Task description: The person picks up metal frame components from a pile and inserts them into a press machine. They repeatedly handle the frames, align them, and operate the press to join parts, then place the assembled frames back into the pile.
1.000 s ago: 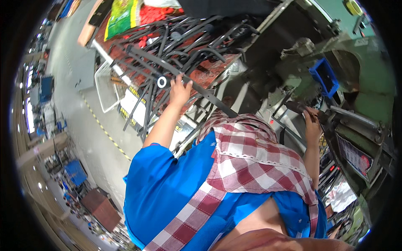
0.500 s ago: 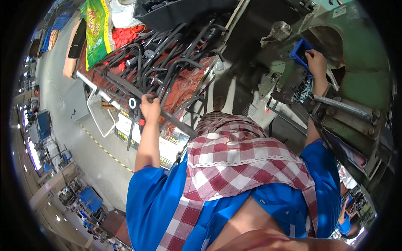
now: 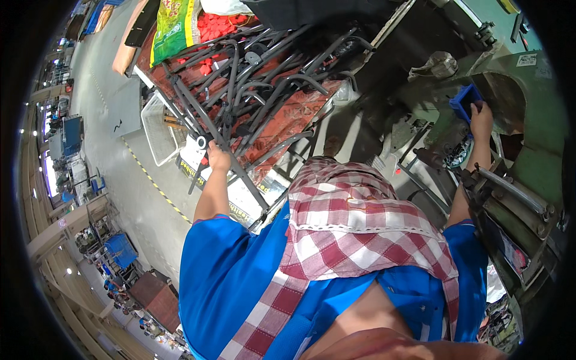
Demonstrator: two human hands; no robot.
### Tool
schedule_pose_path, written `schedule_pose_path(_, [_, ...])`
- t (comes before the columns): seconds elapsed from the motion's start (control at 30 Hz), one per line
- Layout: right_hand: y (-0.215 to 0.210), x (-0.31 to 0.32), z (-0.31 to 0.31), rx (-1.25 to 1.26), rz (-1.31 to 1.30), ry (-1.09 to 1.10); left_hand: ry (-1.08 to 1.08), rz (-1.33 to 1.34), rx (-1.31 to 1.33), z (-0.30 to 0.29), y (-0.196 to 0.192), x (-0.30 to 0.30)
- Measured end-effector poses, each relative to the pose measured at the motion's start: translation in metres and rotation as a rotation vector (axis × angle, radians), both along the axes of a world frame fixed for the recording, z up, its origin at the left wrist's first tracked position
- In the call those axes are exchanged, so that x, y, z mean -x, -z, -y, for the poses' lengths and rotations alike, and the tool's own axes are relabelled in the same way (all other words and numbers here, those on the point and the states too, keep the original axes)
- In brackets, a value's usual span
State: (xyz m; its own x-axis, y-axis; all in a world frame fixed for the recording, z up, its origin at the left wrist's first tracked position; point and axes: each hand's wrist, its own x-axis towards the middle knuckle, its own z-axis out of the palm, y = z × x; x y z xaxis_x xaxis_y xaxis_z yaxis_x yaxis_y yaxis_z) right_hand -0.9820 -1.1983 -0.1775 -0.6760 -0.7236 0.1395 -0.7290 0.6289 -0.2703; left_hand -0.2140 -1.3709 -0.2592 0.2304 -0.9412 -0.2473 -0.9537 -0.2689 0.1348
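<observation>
My left hand (image 3: 218, 159) grips a long dark metal bar (image 3: 204, 126) with a ring-shaped end, at the near edge of a pile of several bent black metal frame parts (image 3: 270, 78) on a rust-red table (image 3: 294, 120). My right hand (image 3: 482, 119) reaches out to the far right and rests on a small blue bin (image 3: 465, 101) set in the opening of a green machine (image 3: 534, 102). A red and white checked cloth (image 3: 360, 228) hangs over my blue shirt between both arms.
A white wire basket (image 3: 157, 129) hangs off the table's left side. A green printed sack (image 3: 174, 27) and red pieces (image 3: 219, 25) lie at the table's far end. Grey floor with a yellow-black stripe (image 3: 150, 180) runs left. Machine rails and rods (image 3: 510, 192) stand at the right.
My right hand has moved up from the machine's lower parts to the blue bin. My left hand has stayed closed on the dark bar while the view swung, shifting the pile rightwards.
</observation>
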Motion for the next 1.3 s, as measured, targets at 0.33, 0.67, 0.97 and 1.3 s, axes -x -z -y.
schedule_pose_path(0.33, [-0.021, -0.033, 0.006, 0.098, 0.000, 0.126, 0.342, -0.055, 0.390, 0.085, -0.034, 0.088])
schedule_pose_path(0.67, [-0.039, -0.046, -0.020, 0.330, 0.368, 0.334, 0.790, -0.164, 0.234, 0.117, -0.001, 0.146])
schedule_pose_path(0.97, [0.025, -0.061, -0.187, 0.430, 1.119, 0.416, 0.841, -0.230, 0.149, 0.092, 0.018, 0.164])
schedule_pose_path(1.3, [-0.065, -0.184, -0.129, 0.462, 0.937, 0.439, 0.670, -1.103, 0.113, 0.120, -0.176, 0.285])
